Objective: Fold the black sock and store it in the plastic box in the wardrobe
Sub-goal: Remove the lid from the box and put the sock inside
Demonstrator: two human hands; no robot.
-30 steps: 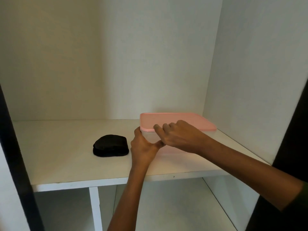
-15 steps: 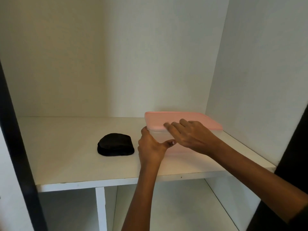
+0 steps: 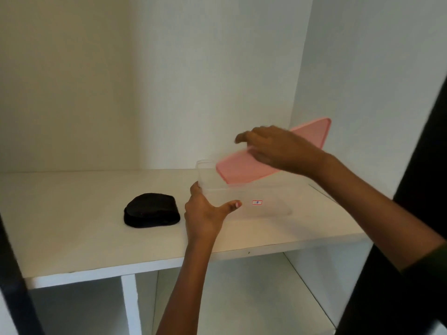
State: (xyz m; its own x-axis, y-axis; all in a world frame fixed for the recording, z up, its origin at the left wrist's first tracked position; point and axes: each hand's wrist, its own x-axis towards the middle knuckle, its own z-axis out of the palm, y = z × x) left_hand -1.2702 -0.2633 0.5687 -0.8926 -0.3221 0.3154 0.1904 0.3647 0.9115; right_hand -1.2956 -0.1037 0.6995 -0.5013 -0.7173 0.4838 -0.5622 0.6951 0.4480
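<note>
A folded black sock lies on the white wardrobe shelf, left of a clear plastic box. My left hand grips the box's near left corner, thumb along its front wall. My right hand holds the pink lid lifted off the box and tilted, its far end up against the right wall. The box stands open on the shelf, with a small red-edged label on its front.
The wardrobe's white back wall and right side wall close in the shelf. Below the shelf a white divider splits two lower compartments. Dark door edges stand at the far left and far right.
My right hand has raised the pink lid off the box and tilted it upward. My left hand still holds the box's corner. The sock has not moved.
</note>
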